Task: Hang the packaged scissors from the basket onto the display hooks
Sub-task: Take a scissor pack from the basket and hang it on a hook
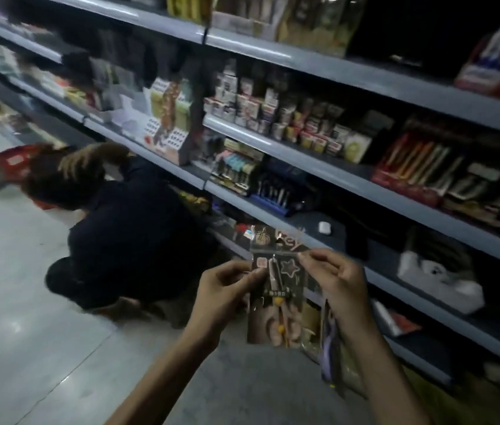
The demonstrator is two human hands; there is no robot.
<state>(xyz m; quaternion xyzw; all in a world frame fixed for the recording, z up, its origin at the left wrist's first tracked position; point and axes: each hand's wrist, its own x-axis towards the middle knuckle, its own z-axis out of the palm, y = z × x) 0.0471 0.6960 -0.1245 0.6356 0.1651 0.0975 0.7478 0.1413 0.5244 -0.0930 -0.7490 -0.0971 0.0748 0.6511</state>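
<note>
A packaged pair of scissors (276, 289) on a dark printed card hangs upright between both hands, in front of the lower shelves. My left hand (227, 289) pinches the card's left edge near the top. My right hand (334, 277) pinches its right edge, and further packets (328, 348) hang below that hand, behind the front card. The scissors have pale handles with a yellow part at the pivot. No basket and no display hook can be made out in this dim, blurred view.
Grey store shelves (304, 179) full of stationery and small boxes run diagonally along the right. A person in dark clothes (129, 234) crouches on the pale floor at the shelf's foot, left of my hands. Something red (15, 161) sits farther down the aisle.
</note>
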